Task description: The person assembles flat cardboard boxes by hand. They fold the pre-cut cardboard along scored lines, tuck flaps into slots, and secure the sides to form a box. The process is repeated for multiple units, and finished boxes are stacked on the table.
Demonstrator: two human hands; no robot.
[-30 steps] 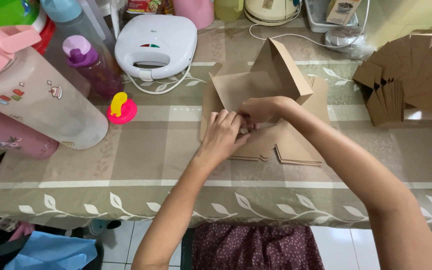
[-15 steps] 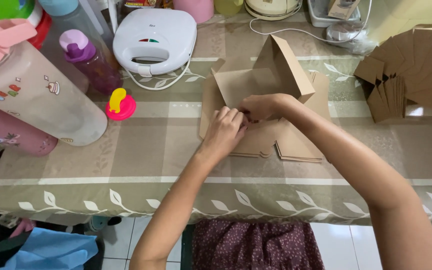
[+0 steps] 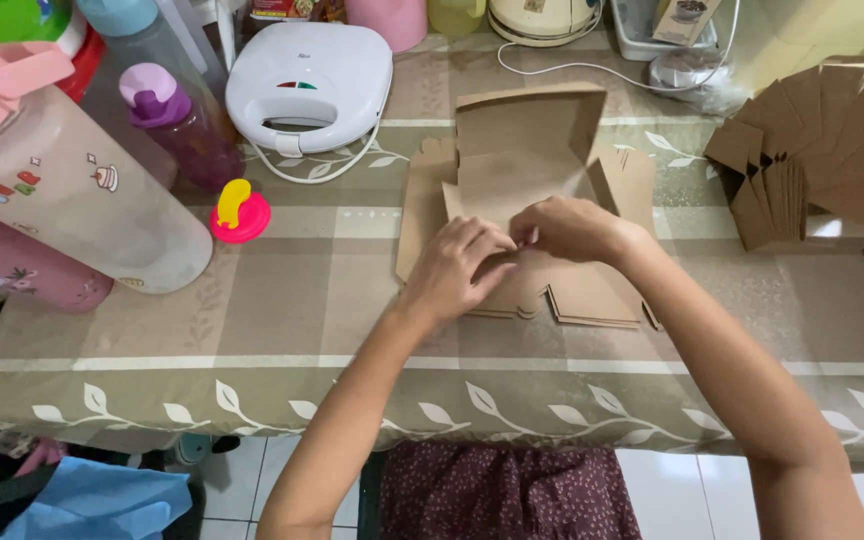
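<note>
A flat brown cardboard box blank (image 3: pixel 522 150) lies on the table, its back panel folded up toward me. My left hand (image 3: pixel 457 268) presses down on the blank's middle, fingers curled over a fold. My right hand (image 3: pixel 570 226) pinches a small flap of the same blank right beside the left fingertips. More flat blanks (image 3: pixel 592 300) lie underneath, their tabs poking out near the table's front.
A stack of folded cardboard boxes (image 3: pixel 812 150) stands at the right. A white sandwich maker (image 3: pixel 310 85) with its cord sits at the back. Large bottles (image 3: pixel 72 190), a purple-capped bottle (image 3: pixel 177 125) and a pink-yellow lid (image 3: pixel 239 212) crowd the left. The tablecloth (image 3: pixel 252 330) is leaf-patterned.
The raised panel of the blank has swung from tilted right to squarer and more upright. Both hands stayed at the same fold, fingers shifting slightly.
</note>
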